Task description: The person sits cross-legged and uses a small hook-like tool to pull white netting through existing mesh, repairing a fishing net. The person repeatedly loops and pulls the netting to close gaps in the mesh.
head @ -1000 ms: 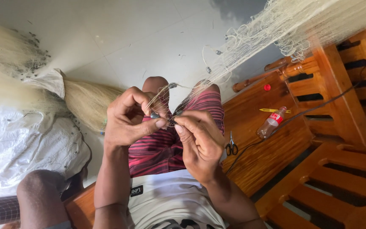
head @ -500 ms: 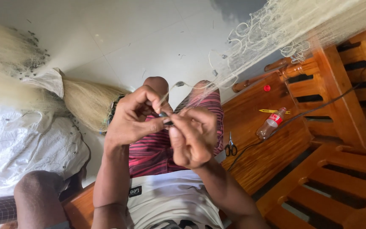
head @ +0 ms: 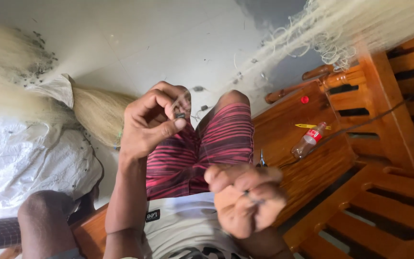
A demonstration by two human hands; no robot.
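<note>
A moment ago both hands worked close together at the middle of the frame; now they have drawn apart. The left hand (head: 152, 122) sits just above centre, fingers pinched shut on a small dark sinker (head: 180, 115) strung on the fishing net (head: 331, 29), whose pale mesh trails up to the upper right. The right hand (head: 245, 199) has pulled down to the lower centre, blurred, curled closed as if gripping a thin thread; what it holds I cannot tell. This looks like a knot being drawn tight. A plastic bottle (head: 308, 140) lies on the wooden bench (head: 312, 172) at right.
</note>
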